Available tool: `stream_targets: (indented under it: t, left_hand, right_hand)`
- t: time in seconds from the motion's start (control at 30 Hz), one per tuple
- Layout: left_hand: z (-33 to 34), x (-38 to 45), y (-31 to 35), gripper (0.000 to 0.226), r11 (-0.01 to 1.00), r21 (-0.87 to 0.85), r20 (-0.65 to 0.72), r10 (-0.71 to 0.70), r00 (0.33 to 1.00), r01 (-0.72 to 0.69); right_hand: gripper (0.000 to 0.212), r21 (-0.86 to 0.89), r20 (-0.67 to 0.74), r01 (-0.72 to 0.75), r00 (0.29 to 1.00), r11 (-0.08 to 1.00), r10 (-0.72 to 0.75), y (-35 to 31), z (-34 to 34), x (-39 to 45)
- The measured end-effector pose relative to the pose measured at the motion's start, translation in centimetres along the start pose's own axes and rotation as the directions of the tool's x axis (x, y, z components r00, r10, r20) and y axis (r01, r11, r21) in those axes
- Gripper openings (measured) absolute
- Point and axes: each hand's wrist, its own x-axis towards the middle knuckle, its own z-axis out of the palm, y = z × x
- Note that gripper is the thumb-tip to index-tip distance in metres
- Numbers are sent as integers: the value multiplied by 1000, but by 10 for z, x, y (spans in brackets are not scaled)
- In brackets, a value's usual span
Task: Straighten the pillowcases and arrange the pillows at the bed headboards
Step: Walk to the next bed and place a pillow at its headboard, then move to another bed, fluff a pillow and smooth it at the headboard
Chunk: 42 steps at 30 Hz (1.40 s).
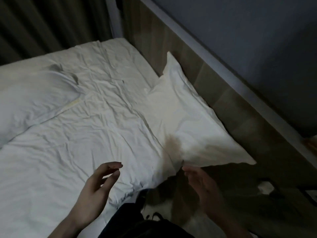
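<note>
Pillow (185,117) lies on the right side of the bed (77,143) w/ its long edge against the headboard (214,86). Right hand (200,182) loose, fingertips just under its near edge; left hand (101,184) loose too, further left, over the sheet, holding nothing.

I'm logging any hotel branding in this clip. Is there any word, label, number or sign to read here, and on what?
None. The pillow at the headboard, the second pillow and the sheet show plain white cloth, with no tag or print visible. The room is dim.
</note>
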Motion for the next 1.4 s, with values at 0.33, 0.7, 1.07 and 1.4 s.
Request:
stream_targets:
  t: [0.33,0.7,1.07,1.4]
  left_hand:
    - [-15,-193,-69,36,980,-177,-294,-138,946,88]
    - [-69,-340,-171,25,937,-348,-421,-175,890,20]
    - [-215,-497,-307,48,943,-328,-502,-223,836,55]
    - [-317,-556,-379,34,903,-430,-617,-298,728,6]
  right_hand:
    - [40,88,262,-9,965,996,-15,29,51,-122]
    - [35,-39,433,102,898,994,-75,51,166,-227]
    - [34,-167,586,210,807,963,-74,81,376,-365]
    - [25,-187,641,186,767,965,-24,75,524,-411]
